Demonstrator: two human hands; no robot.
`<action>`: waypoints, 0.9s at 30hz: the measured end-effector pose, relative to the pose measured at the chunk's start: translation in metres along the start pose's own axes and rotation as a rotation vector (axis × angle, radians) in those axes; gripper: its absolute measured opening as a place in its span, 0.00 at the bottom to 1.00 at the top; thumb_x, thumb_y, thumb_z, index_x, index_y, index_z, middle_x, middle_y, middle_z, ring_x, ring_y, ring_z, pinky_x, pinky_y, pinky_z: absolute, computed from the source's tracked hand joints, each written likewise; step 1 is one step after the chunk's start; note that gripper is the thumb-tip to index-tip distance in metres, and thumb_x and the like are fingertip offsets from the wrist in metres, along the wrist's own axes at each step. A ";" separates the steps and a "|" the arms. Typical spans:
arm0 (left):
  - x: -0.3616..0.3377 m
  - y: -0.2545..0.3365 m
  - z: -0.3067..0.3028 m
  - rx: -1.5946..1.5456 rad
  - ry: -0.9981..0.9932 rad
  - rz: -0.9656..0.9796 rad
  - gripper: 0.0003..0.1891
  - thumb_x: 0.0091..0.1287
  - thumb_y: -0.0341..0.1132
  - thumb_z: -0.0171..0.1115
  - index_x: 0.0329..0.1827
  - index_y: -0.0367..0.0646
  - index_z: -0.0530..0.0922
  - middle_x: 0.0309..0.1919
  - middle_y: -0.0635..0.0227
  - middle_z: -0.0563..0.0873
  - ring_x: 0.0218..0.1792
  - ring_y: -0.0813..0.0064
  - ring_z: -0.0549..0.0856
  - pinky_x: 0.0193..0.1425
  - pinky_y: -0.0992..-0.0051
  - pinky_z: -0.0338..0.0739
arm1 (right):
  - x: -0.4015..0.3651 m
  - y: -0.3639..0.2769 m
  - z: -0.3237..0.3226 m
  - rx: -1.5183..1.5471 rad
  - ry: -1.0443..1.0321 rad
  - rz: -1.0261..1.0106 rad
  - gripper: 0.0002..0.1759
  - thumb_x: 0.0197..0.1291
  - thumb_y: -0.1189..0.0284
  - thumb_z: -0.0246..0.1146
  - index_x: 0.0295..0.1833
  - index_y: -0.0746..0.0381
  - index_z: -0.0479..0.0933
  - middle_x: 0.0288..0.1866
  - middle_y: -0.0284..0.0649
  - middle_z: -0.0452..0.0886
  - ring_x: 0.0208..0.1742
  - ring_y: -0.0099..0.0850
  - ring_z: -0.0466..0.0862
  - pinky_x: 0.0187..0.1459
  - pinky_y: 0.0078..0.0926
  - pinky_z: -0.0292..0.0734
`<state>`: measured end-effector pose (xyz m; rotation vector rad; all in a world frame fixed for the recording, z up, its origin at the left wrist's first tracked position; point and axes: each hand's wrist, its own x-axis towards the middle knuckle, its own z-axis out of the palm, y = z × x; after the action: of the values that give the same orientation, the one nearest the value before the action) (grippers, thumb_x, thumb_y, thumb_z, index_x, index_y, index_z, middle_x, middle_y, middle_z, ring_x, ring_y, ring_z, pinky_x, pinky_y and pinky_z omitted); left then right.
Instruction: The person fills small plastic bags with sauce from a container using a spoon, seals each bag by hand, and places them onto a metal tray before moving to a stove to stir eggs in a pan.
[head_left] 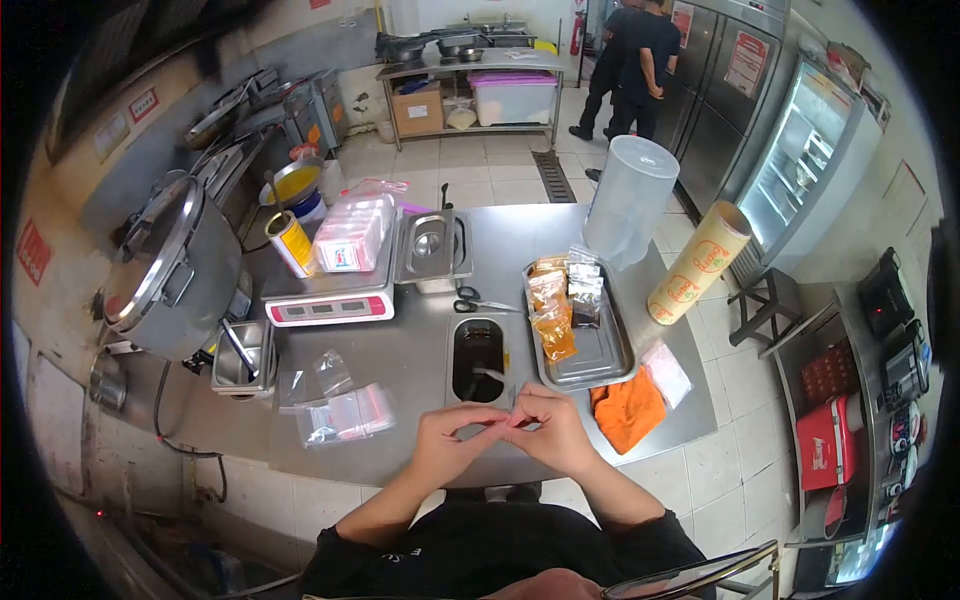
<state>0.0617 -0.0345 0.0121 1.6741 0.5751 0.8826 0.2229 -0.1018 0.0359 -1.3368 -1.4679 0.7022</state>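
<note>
My left hand (460,437) and my right hand (548,428) meet at the fingertips over the near edge of the steel table (420,370). Both are pinched together; what lies between them is too small to make out. Just beyond them is a black rectangular container (479,362) with dark contents. Clear plastic bags (347,415) lie to the left. On the right a metal tray (600,357) holds packets of orange sauce (551,315) and dark packets (585,296). Black-handled scissors (480,301) rest behind the container. An orange cloth (628,412) lies beside the tray.
A scale (330,308) carries packaged bags (352,235) and a can (290,245). Steel pans (430,245) stand beside it. A large pot (190,270) is left; a clear cylinder (630,205) and a printed roll (698,265) stand back right. Two people (640,65) are farther off.
</note>
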 end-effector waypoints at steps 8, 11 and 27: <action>0.003 0.008 -0.005 0.352 -0.194 0.211 0.04 0.64 0.26 0.56 0.33 0.34 0.75 0.26 0.57 0.79 0.27 0.60 0.80 0.31 0.70 0.73 | -0.008 -0.020 -0.009 -0.197 -0.205 -0.107 0.03 0.53 0.78 0.62 0.34 0.65 0.75 0.29 0.44 0.75 0.28 0.42 0.79 0.27 0.33 0.75; -0.003 0.004 0.000 0.350 -0.149 0.272 0.05 0.64 0.27 0.55 0.30 0.36 0.73 0.24 0.56 0.76 0.25 0.55 0.79 0.28 0.65 0.72 | -0.011 -0.021 -0.007 -0.332 -0.209 -0.186 0.04 0.54 0.75 0.60 0.32 0.64 0.73 0.27 0.45 0.75 0.27 0.45 0.79 0.25 0.38 0.74; -0.010 0.008 -0.006 0.467 0.115 0.241 0.04 0.59 0.27 0.63 0.31 0.38 0.76 0.22 0.60 0.78 0.20 0.66 0.78 0.24 0.73 0.72 | 0.002 0.000 0.011 -0.196 -0.055 -0.282 0.06 0.56 0.74 0.62 0.30 0.62 0.72 0.26 0.40 0.72 0.22 0.42 0.77 0.24 0.35 0.73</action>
<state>0.0506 -0.0409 0.0181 2.1575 0.7066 1.0805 0.2131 -0.0972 0.0324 -1.2292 -1.7636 0.4240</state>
